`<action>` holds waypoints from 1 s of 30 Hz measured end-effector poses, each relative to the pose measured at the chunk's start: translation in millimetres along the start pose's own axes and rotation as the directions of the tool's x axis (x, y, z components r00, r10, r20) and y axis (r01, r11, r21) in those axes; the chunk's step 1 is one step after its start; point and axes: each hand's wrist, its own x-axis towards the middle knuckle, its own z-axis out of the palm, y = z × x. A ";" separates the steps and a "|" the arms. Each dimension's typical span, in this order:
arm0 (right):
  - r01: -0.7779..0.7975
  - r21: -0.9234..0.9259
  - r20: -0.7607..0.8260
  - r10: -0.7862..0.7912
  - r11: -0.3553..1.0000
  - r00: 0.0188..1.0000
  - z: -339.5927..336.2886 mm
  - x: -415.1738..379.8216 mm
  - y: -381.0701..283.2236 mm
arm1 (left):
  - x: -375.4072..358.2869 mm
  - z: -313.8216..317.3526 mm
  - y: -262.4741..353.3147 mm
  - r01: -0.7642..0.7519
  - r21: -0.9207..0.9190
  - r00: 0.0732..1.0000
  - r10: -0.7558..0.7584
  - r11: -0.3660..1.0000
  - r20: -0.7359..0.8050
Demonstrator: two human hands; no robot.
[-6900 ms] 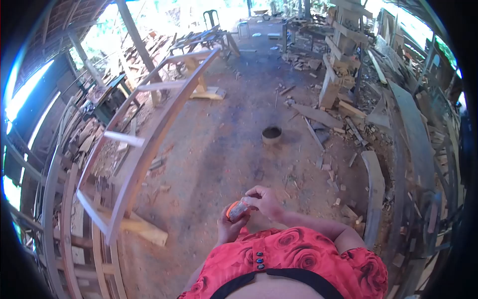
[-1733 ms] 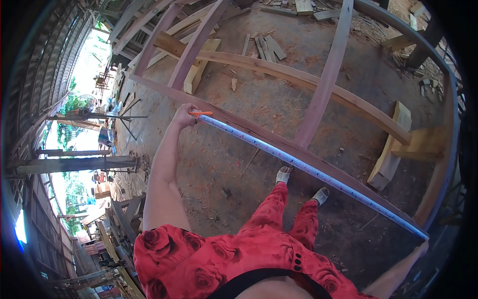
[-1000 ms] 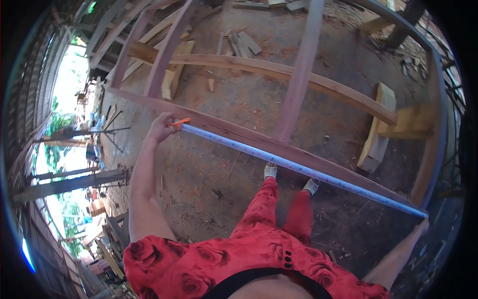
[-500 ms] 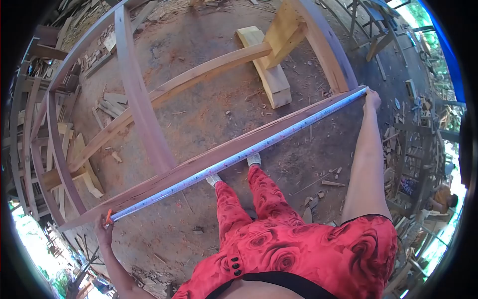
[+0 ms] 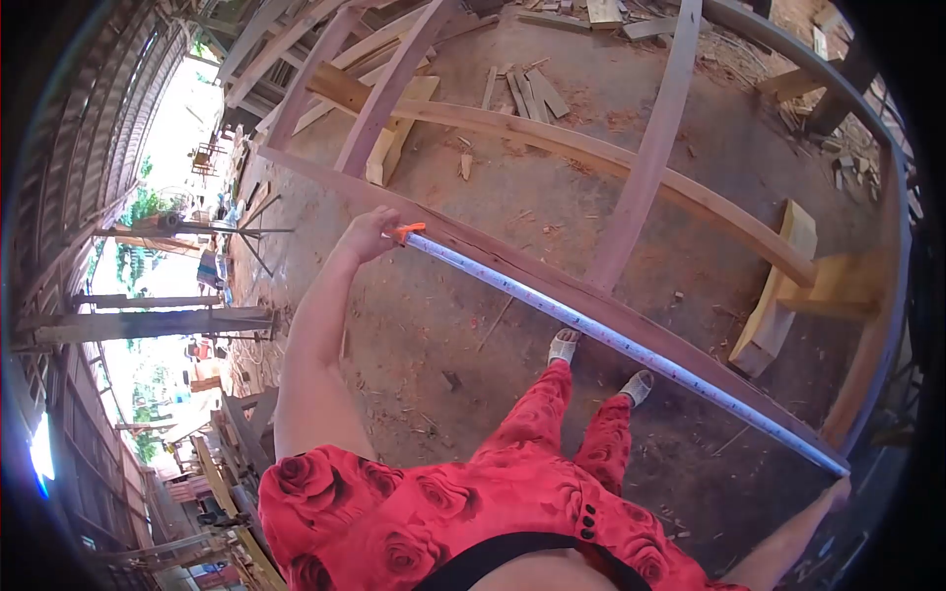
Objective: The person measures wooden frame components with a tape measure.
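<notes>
The left hand [image 5: 370,234] is pinching the tape [image 5: 611,340] at its orange end against the rail [image 5: 512,261]. The right hand [image 5: 838,490] (barely visible, grip unclear) is anchoring the far end. Measuring is underway; next calls for a taut tape and a reading.

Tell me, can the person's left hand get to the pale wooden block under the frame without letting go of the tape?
Probably not. The left hand pins the tape measure on the near beam; the block lies past it.

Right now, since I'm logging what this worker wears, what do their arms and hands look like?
Both arms are bare below short red sleeves printed with darker roses. The left hand wears no glove, ring or watch that shows. The right hand sits at the dark picture edge, too unclear to judge.
</notes>
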 end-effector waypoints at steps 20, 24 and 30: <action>0.563 0.544 0.409 -0.782 0.622 0.470 -43.5 -516.9 -222.6 | -44.6 13.8 12.2 -0.110 -0.283 0.993 0.092 0.953 -0.078; 0.679 0.627 0.334 -0.919 0.382 0.208 -41.5 -649.5 -266.2 | -71.6 31.1 30.8 -0.170 -0.594 0.984 0.098 0.787 -0.151; 0.723 0.687 0.062 -0.986 -0.068 -0.152 -53.1 -803.0 -293.4 | -125.8 29.1 63.2 0.028 -0.796 0.999 0.003 0.604 0.038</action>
